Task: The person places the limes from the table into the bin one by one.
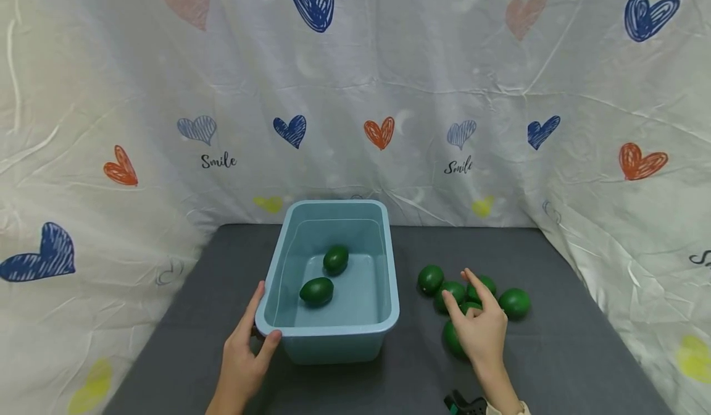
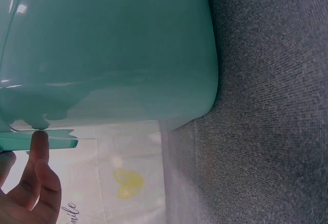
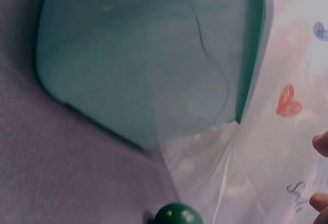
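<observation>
A light blue plastic bin [image 1: 361, 328] stands on the dark table, with two glossy dark green oval fruits [image 1: 316, 291] on its floor. My left hand [image 1: 242, 356] holds the bin's near left corner, thumb at the front rim and fingers along the left side. In the left wrist view, a fingertip [image 2: 40, 139] meets the rim's underside. Right of the bin, my right hand [image 1: 482, 328] is over a cluster of several similar green fruits [image 1: 515, 304], thumb and fingers spread apart with nothing between them. It partly hides some of the fruits.
The dark grey cloth-covered table [image 1: 183, 353] runs back to a white curtain [image 1: 344, 174] printed with hearts and lettering. The curtain also hangs along both sides. A black strap [image 1: 466, 404] is by my right wrist.
</observation>
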Motion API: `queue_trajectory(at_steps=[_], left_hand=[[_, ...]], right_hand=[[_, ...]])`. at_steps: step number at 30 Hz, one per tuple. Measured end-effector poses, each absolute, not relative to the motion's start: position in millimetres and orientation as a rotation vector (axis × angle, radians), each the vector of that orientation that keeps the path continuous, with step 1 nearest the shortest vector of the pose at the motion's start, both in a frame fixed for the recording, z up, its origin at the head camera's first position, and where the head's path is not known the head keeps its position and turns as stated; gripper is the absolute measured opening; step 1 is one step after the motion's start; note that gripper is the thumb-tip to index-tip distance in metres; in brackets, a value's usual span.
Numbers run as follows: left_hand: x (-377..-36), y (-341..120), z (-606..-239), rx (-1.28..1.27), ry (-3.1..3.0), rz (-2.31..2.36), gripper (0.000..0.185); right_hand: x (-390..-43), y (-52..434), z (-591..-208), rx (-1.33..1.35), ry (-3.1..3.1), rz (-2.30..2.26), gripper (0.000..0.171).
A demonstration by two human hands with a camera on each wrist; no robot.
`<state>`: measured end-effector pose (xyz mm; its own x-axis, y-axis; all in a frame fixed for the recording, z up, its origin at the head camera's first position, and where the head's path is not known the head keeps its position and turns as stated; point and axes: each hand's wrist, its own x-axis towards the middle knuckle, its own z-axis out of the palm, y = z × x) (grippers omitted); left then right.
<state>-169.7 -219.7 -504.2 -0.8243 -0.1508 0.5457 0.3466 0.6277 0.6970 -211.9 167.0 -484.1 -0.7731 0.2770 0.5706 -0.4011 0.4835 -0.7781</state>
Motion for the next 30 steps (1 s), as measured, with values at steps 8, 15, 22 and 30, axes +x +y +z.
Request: queue_trajectory(at_steps=[8,15,22,30], left_hand=[[-172,-220,-504,-0.166,-2.27,-1.156,0.083],[-172,-220,-505,-0.172,-2.268,-1.153,0.085],[-171,-222,-505,-0.138,-2.286,-1.157,0.084],[-171,-220,-504,-0.118,-2.313,-1.17,0.082]], right_hand=[[-204,179,-500,-0.088,-2.132,1.319,0.057],[-197,184,-513,-0.197,-2.212,1.265,0.06],[-192,187,-528,-0.222,-2.259,1.184,0.065],[-188,192,-542,-0.277,-2.383,1.087,0.074]])
